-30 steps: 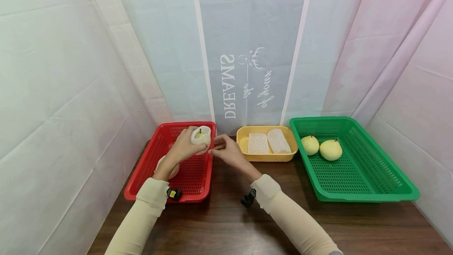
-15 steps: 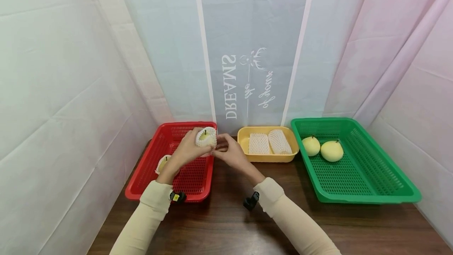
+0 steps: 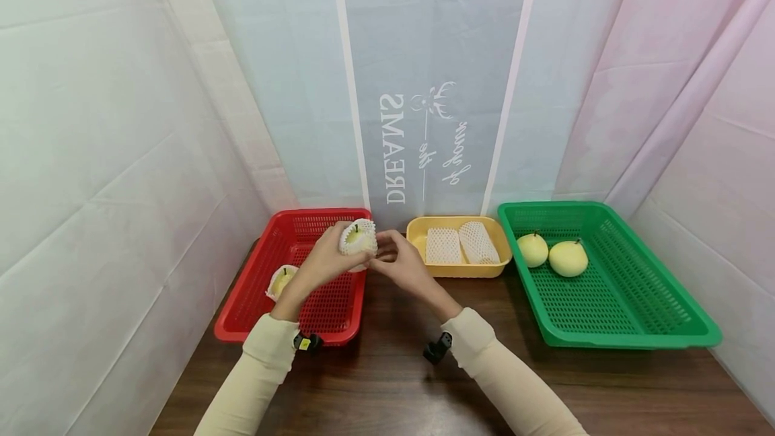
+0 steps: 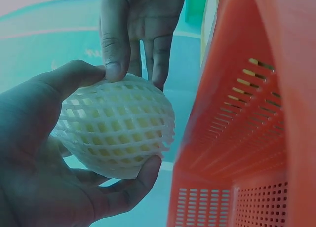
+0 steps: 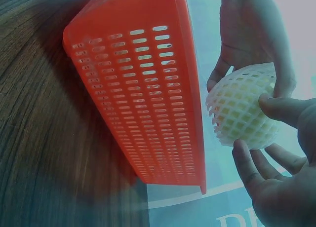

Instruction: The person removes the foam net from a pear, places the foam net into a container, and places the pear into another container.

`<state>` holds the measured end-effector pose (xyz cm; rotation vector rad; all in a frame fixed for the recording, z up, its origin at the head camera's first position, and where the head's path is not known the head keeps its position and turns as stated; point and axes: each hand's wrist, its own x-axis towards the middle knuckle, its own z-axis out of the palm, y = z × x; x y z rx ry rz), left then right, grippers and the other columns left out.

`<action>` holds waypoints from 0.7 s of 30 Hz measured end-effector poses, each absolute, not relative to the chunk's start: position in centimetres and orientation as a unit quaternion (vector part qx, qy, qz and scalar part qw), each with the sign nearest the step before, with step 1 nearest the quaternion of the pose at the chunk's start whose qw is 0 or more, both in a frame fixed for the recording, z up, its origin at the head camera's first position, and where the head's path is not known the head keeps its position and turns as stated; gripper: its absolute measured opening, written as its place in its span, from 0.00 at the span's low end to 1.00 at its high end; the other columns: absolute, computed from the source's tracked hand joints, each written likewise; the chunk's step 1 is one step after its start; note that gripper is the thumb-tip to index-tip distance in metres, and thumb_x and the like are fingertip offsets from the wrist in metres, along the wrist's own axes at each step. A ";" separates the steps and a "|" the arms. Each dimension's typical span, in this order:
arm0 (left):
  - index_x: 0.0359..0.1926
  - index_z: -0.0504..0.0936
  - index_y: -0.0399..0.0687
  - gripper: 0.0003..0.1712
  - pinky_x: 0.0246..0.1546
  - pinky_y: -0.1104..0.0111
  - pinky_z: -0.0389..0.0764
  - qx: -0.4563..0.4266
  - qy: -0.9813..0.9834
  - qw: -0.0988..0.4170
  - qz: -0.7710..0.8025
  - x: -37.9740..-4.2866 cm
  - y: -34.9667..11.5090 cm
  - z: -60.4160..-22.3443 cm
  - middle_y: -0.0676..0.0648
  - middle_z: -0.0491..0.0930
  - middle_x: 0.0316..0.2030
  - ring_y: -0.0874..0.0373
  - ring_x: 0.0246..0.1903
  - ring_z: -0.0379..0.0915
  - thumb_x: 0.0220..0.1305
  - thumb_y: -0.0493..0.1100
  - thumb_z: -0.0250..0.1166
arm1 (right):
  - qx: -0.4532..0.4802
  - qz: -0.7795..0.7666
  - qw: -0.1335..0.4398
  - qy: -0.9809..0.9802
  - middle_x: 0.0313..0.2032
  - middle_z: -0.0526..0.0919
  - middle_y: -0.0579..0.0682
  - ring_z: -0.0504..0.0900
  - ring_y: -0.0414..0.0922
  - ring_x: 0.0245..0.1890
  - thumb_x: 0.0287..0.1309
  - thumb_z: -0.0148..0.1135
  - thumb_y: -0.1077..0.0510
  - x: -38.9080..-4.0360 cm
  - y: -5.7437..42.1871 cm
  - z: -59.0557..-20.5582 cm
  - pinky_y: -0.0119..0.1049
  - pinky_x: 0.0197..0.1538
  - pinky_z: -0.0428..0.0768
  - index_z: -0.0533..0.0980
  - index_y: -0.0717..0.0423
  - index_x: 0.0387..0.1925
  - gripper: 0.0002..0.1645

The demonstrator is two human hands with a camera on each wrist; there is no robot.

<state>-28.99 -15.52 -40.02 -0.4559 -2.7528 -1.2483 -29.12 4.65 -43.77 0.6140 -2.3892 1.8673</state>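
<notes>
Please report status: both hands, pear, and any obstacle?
Left hand grips netted pear. Right hand pinches it too. Red basket close by; no obstacle visible.

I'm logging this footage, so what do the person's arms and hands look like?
The left sleeve and right sleeve are long and cream, with bulky cuffs. A small black left wrist device carries a yellow patch; the right wrist device is black too. The left hand and right hand wear no gloves.
</notes>
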 end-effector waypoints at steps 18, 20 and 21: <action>0.73 0.67 0.50 0.47 0.53 0.55 0.84 -0.160 -0.882 0.028 -0.443 -27.6 -14.4 -39.8 0.44 0.77 0.61 0.49 0.55 0.77 0.61 0.59 0.78 | 0.212 0.600 0.051 -0.770 0.56 0.82 0.65 0.86 0.57 0.52 0.64 0.73 0.64 -28.2 6.2 -43.3 0.52 0.59 0.85 0.74 0.65 0.62 0.28; 0.73 0.68 0.50 0.47 0.53 0.55 0.84 -0.163 -0.881 0.026 -0.444 -27.5 -14.2 -39.8 0.44 0.78 0.60 0.49 0.55 0.77 0.60 0.59 0.79 | 0.215 0.598 0.054 -0.770 0.56 0.82 0.65 0.86 0.57 0.52 0.64 0.74 0.64 -28.2 6.5 -43.4 0.50 0.58 0.86 0.75 0.65 0.62 0.28; 0.73 0.68 0.49 0.47 0.54 0.54 0.84 -0.165 -0.881 0.024 -0.443 -27.5 -14.2 -39.8 0.44 0.78 0.61 0.49 0.56 0.77 0.60 0.58 0.79 | 0.216 0.599 0.054 -0.769 0.57 0.82 0.65 0.85 0.57 0.52 0.64 0.74 0.65 -28.2 6.6 -43.4 0.50 0.58 0.86 0.75 0.65 0.62 0.28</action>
